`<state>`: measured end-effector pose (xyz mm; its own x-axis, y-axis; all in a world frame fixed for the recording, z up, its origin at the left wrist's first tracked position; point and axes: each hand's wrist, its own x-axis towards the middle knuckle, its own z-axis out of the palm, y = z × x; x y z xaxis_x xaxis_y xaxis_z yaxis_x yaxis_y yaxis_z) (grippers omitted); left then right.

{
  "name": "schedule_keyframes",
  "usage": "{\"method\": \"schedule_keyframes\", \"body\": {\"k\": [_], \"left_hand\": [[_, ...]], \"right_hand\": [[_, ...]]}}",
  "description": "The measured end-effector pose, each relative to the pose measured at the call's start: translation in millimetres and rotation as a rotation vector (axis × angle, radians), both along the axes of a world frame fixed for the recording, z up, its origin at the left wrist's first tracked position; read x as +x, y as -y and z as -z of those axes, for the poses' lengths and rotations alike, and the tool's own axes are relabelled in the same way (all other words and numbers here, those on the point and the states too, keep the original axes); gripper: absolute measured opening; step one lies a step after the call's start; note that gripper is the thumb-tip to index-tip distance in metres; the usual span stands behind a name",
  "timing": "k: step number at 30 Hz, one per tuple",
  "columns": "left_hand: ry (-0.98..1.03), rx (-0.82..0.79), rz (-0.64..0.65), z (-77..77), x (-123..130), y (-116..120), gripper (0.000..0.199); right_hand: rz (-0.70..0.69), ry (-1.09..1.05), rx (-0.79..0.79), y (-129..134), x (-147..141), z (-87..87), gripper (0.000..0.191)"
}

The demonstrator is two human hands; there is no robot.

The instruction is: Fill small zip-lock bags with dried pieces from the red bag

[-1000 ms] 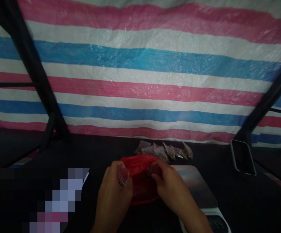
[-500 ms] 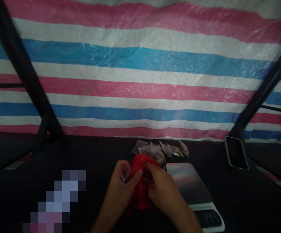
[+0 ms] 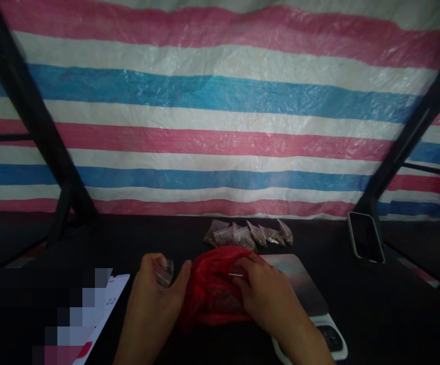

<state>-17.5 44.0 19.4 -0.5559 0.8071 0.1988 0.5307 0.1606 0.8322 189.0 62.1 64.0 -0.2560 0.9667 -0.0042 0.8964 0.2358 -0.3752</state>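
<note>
A crumpled red plastic bag [image 3: 214,299] lies between my two hands, spread wide. My left hand [image 3: 153,289] is at its left side, with a small clear plastic bag [image 3: 163,271] held in its curled fingers. The left thumb points away from those fingers and comes up to the red bag's edge. My right hand [image 3: 263,286] is closed at the red bag's right side, its fingertips partly inside the opening. A thin pale strip [image 3: 235,275] shows by those fingertips; I cannot tell what it is. The red bag's contents are hidden.
Several small zip bags [image 3: 257,234] of brownish bits lie behind the red bag. A kitchen scale [image 3: 299,284] sits under and beside my right forearm. A phone [image 3: 366,237] is at the right. A partly blurred white sheet [image 3: 108,309] lies left. Striped sheeting [image 3: 220,116] hangs behind.
My left hand has moved left and my right hand slightly right. The red bag, bunched up before, is now spread wider. The view has shifted a little.
</note>
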Motion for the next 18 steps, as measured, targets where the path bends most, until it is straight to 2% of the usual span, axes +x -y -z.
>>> {"method": "schedule_keyframes", "body": {"k": [2, 4, 6, 8, 11, 14, 16, 18], "left_hand": [[-0.032, -0.113, -0.013, -1.1, -0.7, 3.3, 0.048], [0.062, -0.168, 0.071, -0.4, 3.3, 6.1, 0.05], [0.158, -0.16, 0.142, 0.7, 8.7, 7.6, 0.05], [0.186, -0.098, 0.151, 1.0, 10.4, 7.4, 0.046], [0.135, 0.031, 0.051, -2.4, -0.5, 5.6, 0.041], [0.161, 0.122, -0.049, -13.0, -21.8, 5.8, 0.045], [0.215, 0.119, -0.052, -23.5, -34.5, 7.9, 0.047], [0.16, 0.093, -0.082, -33.8, -42.3, 10.1, 0.049]], "right_hand": [[-0.019, -0.013, -0.012, 1.8, 0.6, -0.3, 0.026], [-0.037, -0.028, -0.007, 3.6, -0.2, 0.4, 0.025], [-0.058, -0.045, 0.012, 5.6, -2.1, 1.1, 0.024], [-0.093, -0.076, 0.021, 7.7, -4.3, 1.6, 0.024], [-0.129, -0.065, -0.019, 9.9, -6.7, 2.0, 0.032], [-0.124, -0.005, -0.044, 10.7, -8.6, 1.0, 0.037], [-0.114, 0.024, -0.041, 11.6, -10.4, -1.3, 0.038], [-0.09, 0.067, -0.053, 13.5, -12.5, -5.0, 0.036]]}}
